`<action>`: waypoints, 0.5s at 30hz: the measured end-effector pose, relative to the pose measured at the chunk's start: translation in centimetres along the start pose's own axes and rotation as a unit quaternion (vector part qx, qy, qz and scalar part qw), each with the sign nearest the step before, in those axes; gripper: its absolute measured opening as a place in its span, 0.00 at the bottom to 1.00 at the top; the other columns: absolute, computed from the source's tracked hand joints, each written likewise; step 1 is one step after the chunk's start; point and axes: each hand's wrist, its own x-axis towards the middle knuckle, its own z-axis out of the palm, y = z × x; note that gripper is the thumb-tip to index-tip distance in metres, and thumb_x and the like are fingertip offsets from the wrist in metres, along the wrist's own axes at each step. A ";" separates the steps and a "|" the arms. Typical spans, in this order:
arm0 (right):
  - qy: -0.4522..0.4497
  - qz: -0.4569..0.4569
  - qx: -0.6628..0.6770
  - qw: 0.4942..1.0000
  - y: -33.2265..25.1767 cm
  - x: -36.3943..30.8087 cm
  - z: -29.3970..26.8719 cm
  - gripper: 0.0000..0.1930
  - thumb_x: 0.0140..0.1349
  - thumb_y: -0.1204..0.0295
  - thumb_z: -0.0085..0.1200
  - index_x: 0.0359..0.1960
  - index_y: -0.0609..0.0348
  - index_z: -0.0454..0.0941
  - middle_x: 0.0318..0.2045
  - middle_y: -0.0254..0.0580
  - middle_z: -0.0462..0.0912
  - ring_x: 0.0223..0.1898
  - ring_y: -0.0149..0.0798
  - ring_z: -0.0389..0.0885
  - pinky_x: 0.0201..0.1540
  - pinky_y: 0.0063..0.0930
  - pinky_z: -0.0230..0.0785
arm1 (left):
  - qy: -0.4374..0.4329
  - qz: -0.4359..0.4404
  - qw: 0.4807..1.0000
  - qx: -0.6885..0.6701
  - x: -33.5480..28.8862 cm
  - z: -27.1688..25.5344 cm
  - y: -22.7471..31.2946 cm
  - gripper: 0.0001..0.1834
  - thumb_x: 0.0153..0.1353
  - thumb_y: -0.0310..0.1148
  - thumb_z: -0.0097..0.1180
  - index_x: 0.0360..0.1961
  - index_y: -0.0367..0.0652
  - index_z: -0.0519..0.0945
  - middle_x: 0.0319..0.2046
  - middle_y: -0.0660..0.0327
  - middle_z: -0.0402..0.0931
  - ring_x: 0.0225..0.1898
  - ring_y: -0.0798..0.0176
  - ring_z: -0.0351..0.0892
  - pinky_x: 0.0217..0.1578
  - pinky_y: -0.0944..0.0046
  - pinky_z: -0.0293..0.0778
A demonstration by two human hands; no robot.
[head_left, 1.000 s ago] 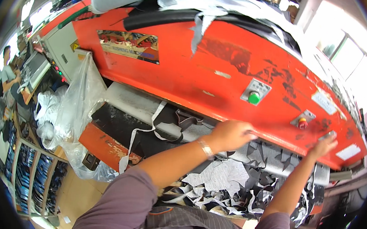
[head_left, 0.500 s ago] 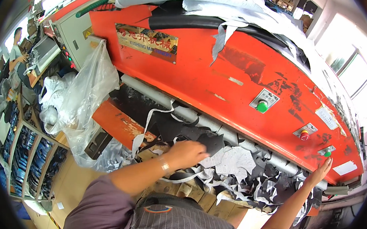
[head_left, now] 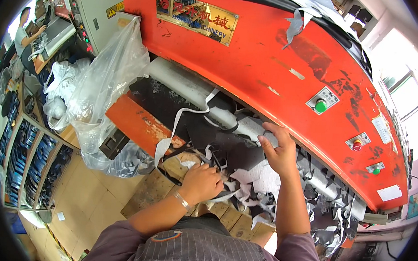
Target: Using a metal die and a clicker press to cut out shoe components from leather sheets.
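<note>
My left hand (head_left: 202, 183), back upward and fingers curled, is low over the near edge of the wooden bench among black and white scraps. Its fingertips are hidden, so what it holds, if anything, does not show. My right hand (head_left: 280, 147) reaches to the machine's slot with thumb and forefinger apart, beside a light grey piece (head_left: 251, 127) by the roller. Black sheet material (head_left: 227, 148) lies between the hands. A thin white strip (head_left: 175, 127) hangs in a curve left of it. Torn white pieces (head_left: 266, 179) lie heaped below my right hand.
The red machine (head_left: 257, 61) spans the front, with green buttons (head_left: 320, 106) and a red knob (head_left: 357, 146). An orange, worn bar (head_left: 144, 123) juts out at left beside a clear plastic bag (head_left: 107, 89). Shelves of blue items (head_left: 33, 152) stand left. Another person (head_left: 24, 35) works far left.
My right hand has left the green button at far right and come to the slot at the middle. My left hand has drawn back toward me. The view has shifted.
</note>
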 end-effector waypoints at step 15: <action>-0.205 -0.070 -0.249 0.944 13.2 7.8 11.6 0.23 0.49 0.60 0.64 0.48 0.46 0.74 0.39 0.37 0.77 0.46 0.42 0.73 0.49 0.44 0.56 | 0.053 0.002 0.999 0.009 14.7 3.2 -12.4 0.27 0.59 0.40 0.55 0.55 0.33 0.71 0.60 0.44 0.65 0.63 0.46 0.62 0.63 0.53 0.58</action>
